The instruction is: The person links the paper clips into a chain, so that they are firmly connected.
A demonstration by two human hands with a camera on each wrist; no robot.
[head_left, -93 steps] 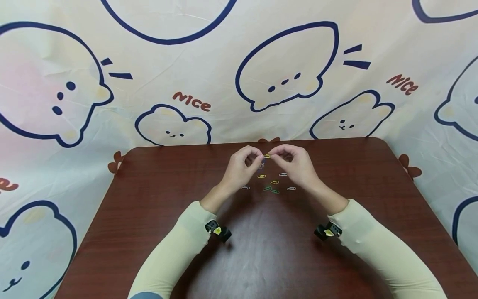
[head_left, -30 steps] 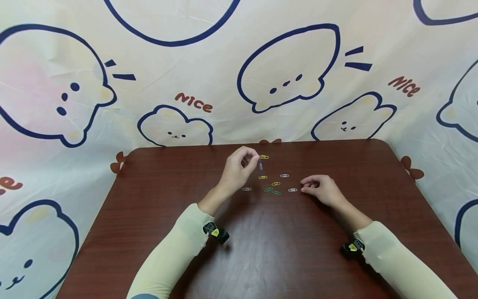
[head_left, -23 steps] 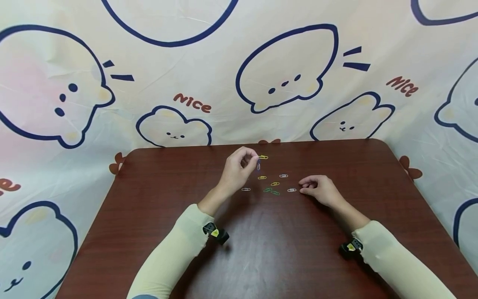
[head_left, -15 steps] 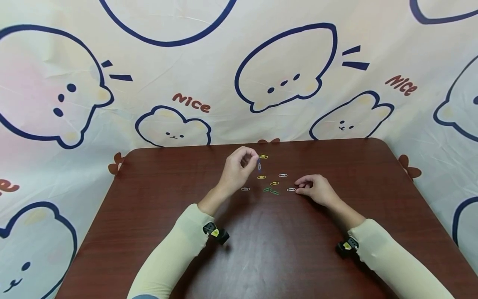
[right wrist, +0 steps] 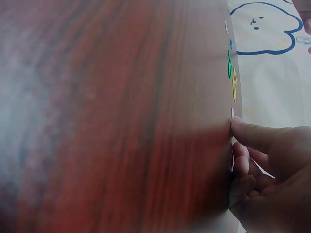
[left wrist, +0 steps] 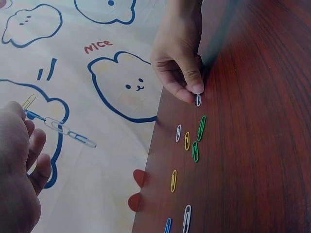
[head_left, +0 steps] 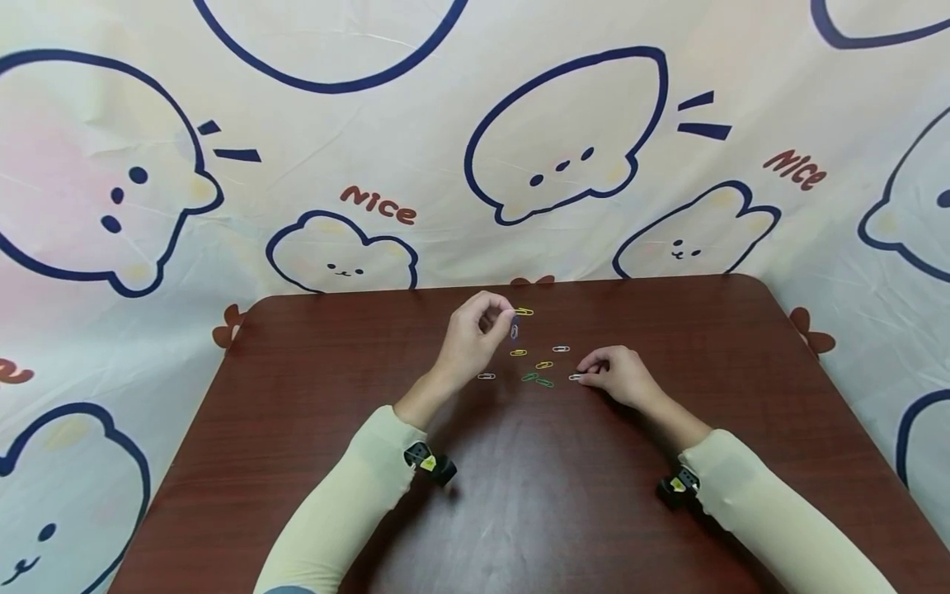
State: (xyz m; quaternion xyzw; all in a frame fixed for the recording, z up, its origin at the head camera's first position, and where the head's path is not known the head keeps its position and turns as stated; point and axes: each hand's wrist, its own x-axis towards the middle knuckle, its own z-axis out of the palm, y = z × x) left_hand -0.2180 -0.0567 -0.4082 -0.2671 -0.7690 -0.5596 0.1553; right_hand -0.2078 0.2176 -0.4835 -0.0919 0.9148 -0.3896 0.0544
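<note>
My left hand (head_left: 471,334) is raised over the far side of the table and pinches a chain of linked paper clips. In the left wrist view, a yellow paper clip (left wrist: 29,101) sticks out at the fingertips, and blue and white paper clips (left wrist: 54,125) trail from it. Low on the table, my right hand (head_left: 619,377) has thumb and fingers at the end of a white paper clip (left wrist: 198,100). The thumb tip covers part of this clip, and the other fingers are curled in the right wrist view.
Loose clips lie between the hands: green paper clips (left wrist: 201,128), yellow paper clips (head_left: 544,365), white paper clips (head_left: 561,349) and a blue paper clip (left wrist: 168,225). The brown table (head_left: 519,495) ends at a patterned cloth (head_left: 445,148) behind it.
My right hand let go of the yellow clip at the chain, came down to the right, then slid left to the white clip. My left hand keeps holding the chain nearly still.
</note>
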